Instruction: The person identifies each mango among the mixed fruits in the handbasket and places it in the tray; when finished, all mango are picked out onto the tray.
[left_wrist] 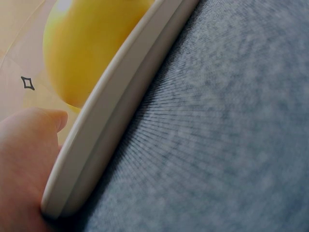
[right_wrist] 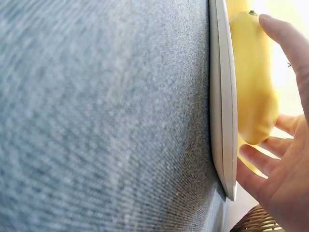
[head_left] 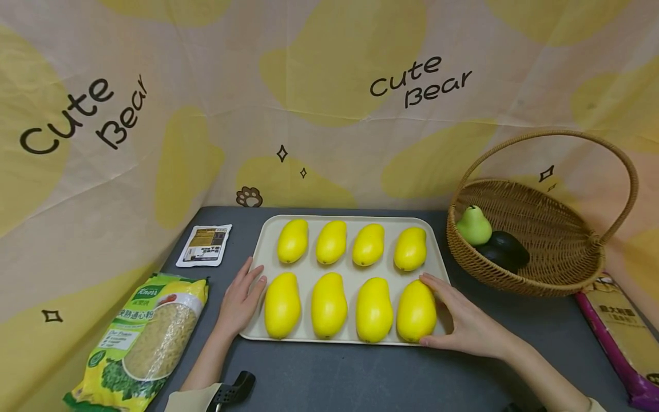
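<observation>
Several yellow mangoes lie in two rows on a cream tray (head_left: pixel 347 222). My right hand (head_left: pixel 465 323) spans the front-row mango at the right end (head_left: pixel 416 312), thumb at its near end and fingertips at its far end. The right wrist view shows the same mango (right_wrist: pixel 253 77) between thumb and fingers, sitting low over the tray's rim. At the tray's left edge rests my left hand (head_left: pixel 242 300), fingers fairly straight and thumb beside the rim. In the left wrist view only part of that hand (left_wrist: pixel 29 154) shows, close to the tray's corner; its other fingers are hidden.
On the right stands a wicker basket (head_left: pixel 561 229) holding a green pear (head_left: pixel 474 225) and dark avocados (head_left: pixel 504 252). A purple-edged package (head_left: pixel 623 337) lies partly under it. To the left are a pasta bag (head_left: pixel 149 337) and a small white pouch (head_left: pixel 205 246). A patterned cloth hangs behind.
</observation>
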Demonstrator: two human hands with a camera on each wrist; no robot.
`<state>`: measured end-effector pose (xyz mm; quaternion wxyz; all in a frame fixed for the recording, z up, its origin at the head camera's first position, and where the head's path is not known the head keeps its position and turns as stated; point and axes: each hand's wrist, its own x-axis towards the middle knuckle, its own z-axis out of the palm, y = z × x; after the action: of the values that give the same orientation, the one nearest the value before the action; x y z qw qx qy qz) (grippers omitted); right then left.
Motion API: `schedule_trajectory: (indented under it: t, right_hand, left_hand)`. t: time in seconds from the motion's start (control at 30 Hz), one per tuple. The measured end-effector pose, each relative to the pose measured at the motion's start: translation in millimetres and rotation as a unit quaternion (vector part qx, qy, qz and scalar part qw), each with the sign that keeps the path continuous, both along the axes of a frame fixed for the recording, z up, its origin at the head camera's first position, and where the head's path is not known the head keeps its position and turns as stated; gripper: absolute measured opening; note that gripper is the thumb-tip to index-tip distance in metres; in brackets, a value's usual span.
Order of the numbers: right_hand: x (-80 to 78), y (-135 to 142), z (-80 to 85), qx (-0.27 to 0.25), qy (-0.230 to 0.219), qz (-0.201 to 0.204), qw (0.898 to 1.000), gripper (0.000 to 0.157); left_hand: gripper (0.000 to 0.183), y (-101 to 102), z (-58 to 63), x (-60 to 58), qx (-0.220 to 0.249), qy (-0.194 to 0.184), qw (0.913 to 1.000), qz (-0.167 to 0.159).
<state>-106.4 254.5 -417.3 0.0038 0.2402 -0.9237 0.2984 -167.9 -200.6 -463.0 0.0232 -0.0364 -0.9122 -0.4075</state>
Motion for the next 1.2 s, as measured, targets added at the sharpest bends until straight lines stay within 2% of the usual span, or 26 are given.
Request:
schedule_trajectory:
  t: [0.17,0.77,1.2]
  right_hand:
    - [-0.5,-2.0,1.4,0.013,-0.009,-0.012,1.000,0.108]
    - [-1.8,-3.9,-0.1,0.002,-0.013,-0.006,1.000,0.109]
    - [1.1,1.1,-1.9,-0.008,-0.015,-0.028,0.999,0.105]
  left_hand:
    - [0.053,-0.1,0.8,-0.8,-0.002,0.000,1.0000,0.000]
    - [0.052,1.0,2.4,2.0,0.001,0.002,1.0000,0.001]
    - [0.052,2.8,0.2,-0.3,0.003,-0.001,1.0000,-0.003]
